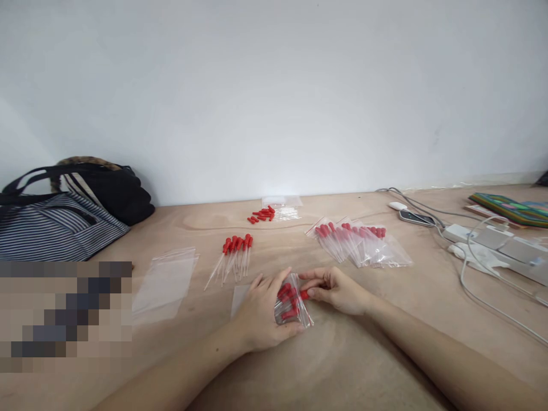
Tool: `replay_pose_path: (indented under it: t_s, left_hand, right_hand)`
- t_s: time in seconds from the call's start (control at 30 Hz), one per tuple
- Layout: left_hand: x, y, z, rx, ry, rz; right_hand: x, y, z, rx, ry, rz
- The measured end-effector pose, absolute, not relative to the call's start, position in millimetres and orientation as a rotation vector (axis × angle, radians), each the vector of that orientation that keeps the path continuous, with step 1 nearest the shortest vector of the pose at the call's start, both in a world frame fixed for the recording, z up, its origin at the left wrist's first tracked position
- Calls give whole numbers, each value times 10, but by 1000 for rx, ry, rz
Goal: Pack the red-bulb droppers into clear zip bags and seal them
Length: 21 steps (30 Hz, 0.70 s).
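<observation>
Clear zip bag (303, 314) of red-bulbed droppers (289, 314), between 2 bare hands on a wooden table (351, 365).
The left hand (262, 311) hides part of the bag, thumb and fingers holding its sides; the right hand (336, 290), fingertips partly hidden, seems to pinch a red bulb (305, 294) at the mouth. The plastic looks shiny, creased, red-lined.

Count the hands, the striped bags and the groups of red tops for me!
Hands: 2 (left hand, right hand)
Striped bag: 1
Groups of red tops: 4 (loose tops, loose droppers, fanned plastic bags, plastic bag at the hands)
Total: 7
</observation>
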<state>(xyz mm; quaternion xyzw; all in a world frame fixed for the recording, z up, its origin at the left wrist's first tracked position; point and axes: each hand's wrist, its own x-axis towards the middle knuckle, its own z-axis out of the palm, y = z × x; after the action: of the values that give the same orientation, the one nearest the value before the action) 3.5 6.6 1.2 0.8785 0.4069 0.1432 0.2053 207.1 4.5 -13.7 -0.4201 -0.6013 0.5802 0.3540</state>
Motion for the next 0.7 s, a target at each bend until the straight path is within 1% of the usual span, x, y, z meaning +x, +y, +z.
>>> replay_pose_path:
  t_s: [0.17,0.4,0.57,0.7]
  left_hand:
    - [40,59,15,2453,1121,409]
    - [63,33,106,2429,1149,386]
    - [-34,30,220,2469,1174,358]
    - [-202,-16,232,2491,1161,359]
  right_hand:
    - [1990,56,-163,-1114,-1559,1404]
    - [1886,67,-228,-1243,-1747,866]
    - [2018,292,-235,-1293,-1729,633]
    - [1969,579,-207,-1236,-1921,492]
